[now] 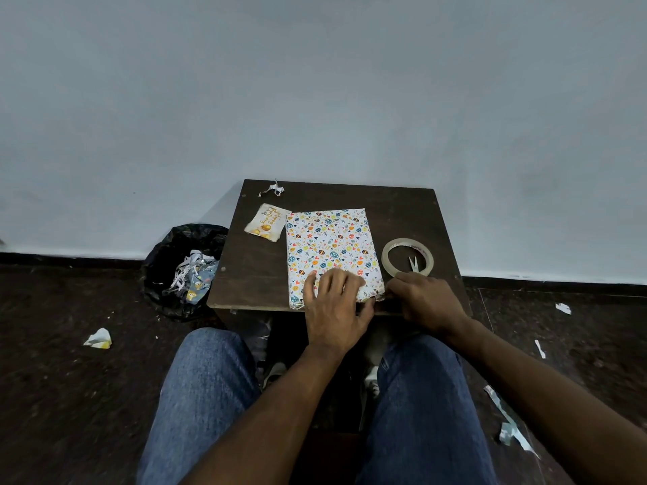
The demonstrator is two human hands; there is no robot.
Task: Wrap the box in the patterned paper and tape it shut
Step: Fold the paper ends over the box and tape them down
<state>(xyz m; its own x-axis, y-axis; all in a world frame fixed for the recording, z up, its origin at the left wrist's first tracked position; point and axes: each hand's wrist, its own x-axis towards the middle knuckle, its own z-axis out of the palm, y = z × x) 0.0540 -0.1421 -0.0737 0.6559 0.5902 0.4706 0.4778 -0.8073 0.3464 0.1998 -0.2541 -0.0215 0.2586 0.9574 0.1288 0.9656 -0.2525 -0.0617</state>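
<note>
We look down at a small dark table [252,274] where the box [331,252], already covered in patterned paper, lies along the middle toward the near edge. Our left hand [332,306] presses flat on its near end, fingers spread. Our right hand [425,302] works at the box's near right corner; whether its fingertips pinch the paper flap there we cannot tell. If the left hand lifts, the fold may spring open. The tape roll [407,256] and scissors [414,264] lie just beyond the right hand, by the right edge.
</note>
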